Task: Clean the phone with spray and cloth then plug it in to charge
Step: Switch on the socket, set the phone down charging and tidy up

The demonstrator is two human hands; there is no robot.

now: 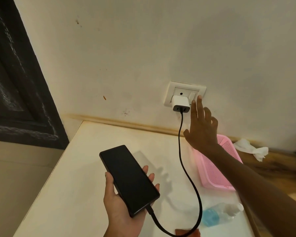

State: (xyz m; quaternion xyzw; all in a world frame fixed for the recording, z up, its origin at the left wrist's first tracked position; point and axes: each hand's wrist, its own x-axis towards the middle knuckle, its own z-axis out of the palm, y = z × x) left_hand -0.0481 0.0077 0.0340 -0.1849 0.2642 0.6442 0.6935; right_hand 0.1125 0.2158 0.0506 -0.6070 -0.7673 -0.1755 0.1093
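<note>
Left hand is cradling the cabled phone, fingers curled round it — right hand, fingers straight, is touching the wall switch.

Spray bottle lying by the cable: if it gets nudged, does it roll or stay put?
The spray bottle lies on its side on the table, and its body looks rounded, so a sideways nudge would probably roll it. The blue liquid fills only part of it, so it likely feels light and sloshes. The smooth tabletop probably offers little grip, so it may slide too.
</note>
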